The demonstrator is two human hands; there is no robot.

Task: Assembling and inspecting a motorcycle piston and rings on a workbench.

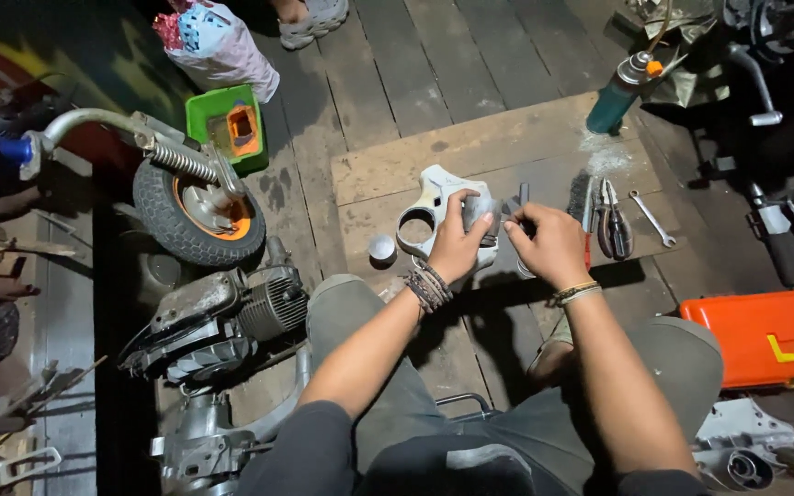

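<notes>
Metal part (480, 209) in left hand (457, 243), right hand (549, 243) touching

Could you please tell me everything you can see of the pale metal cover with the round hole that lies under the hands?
The metal cover is a pale grey, cast-looking piece with an irregular lobed outline and one large round opening on its left side. It lies flat on a worn wooden board, just right of a small round cap. The left hand hides its right part, so where it ends there cannot be told. Its surface looks dull and scuffed.

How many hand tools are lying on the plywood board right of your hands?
3: a wire brush, pliers beside it, and a wrench furthest right. Others may be hidden behind the hands.
</notes>
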